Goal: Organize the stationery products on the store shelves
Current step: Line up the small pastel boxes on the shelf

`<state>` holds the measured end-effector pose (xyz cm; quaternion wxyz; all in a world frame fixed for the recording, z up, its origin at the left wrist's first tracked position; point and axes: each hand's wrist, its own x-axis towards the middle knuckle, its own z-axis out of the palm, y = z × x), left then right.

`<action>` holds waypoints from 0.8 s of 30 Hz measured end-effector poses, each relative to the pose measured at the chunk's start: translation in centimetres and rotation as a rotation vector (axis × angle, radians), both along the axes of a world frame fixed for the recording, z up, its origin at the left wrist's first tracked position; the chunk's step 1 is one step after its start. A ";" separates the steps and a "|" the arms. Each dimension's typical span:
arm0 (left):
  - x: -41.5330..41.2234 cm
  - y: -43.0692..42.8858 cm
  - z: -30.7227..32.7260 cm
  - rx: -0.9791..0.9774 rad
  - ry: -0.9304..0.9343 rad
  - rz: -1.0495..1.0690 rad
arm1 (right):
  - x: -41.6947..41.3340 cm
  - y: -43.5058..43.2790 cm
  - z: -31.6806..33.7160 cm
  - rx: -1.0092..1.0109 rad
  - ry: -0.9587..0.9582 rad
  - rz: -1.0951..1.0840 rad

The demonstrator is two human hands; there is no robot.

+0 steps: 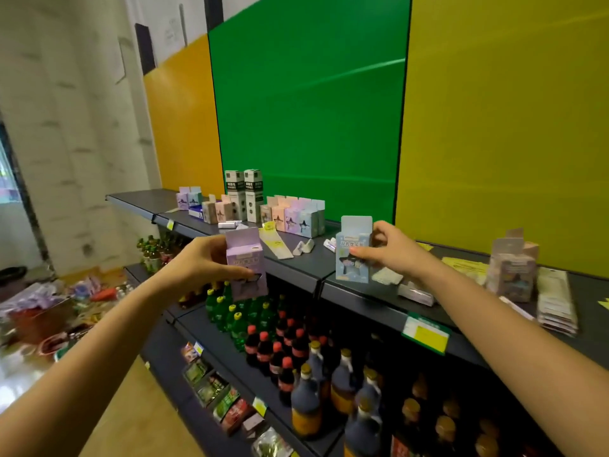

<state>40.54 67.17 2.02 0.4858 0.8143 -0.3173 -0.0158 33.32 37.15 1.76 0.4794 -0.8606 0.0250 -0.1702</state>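
My left hand (201, 260) grips a purple stationery box (247, 268), held upright in front of the top shelf (303, 258). My right hand (392, 250) grips a light blue stationery box (352, 258) above the same shelf's front edge. A row of pastel boxes (296, 216) stands further back on the shelf, with two tall grey-and-white boxes (245, 199) behind them. Another cluster of pastel boxes (512, 265) stands to the right. Small white erasers (304, 249) and flat packets (415, 293) lie loose on the shelf.
Lower shelves hold green bottles (230, 315), cola bottles (280, 351) and dark sauce bottles (342, 390). A stack of flat packs (557, 305) lies at the far right. Piles of goods (49, 311) cover the floor at left. Green and yellow panels back the shelf.
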 end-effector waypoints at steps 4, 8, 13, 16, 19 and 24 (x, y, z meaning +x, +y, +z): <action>6.4 -0.4 0.5 0.017 -0.057 0.020 | 6.8 1.2 1.1 -0.052 -0.030 -0.045; 13.5 -1.7 2.0 0.039 -0.121 -0.008 | 13.1 1.2 2.5 -0.169 -0.028 -0.087; 21.8 -4.2 2.7 0.064 -0.170 -0.054 | 18.8 1.3 3.7 -0.241 -0.014 -0.167; 25.6 -5.6 2.2 0.043 -0.178 -0.114 | 21.3 1.7 3.8 -0.234 0.012 -0.201; 28.4 -6.9 1.7 0.048 -0.169 -0.191 | 23.2 1.8 3.5 -0.272 0.026 -0.261; 32.8 -9.2 1.1 0.092 -0.223 -0.283 | 25.4 1.9 2.6 -0.329 0.073 -0.327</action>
